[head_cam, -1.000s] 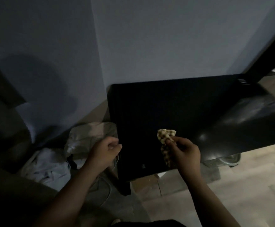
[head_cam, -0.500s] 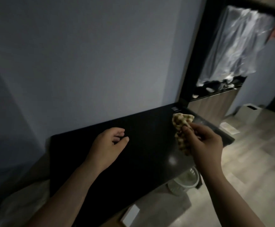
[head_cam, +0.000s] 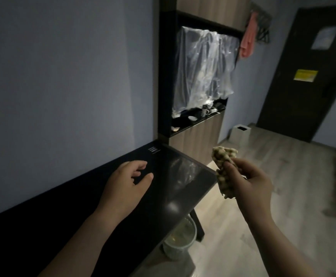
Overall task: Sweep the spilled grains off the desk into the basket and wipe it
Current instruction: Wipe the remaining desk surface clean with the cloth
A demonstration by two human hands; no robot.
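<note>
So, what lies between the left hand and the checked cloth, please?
Head view: only bare glossy black desktop lies between left hand and crumpled checked cloth.

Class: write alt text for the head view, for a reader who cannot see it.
A right hand grips a crumpled checked cloth beyond the end of a black desk; the left hand, holding nothing, is over the desk. A pale basket stands on the floor beneath the desk's end.

Dim room: a blue-grey wall (head_cam: 63,76) rises beyond the left hand (head_cam: 125,186); a wooden cabinet (head_cam: 195,142) and a dark door (head_cam: 303,76) stand past the right hand (head_cam: 249,182), with pale plank floor (head_cam: 283,166) below it.
</note>
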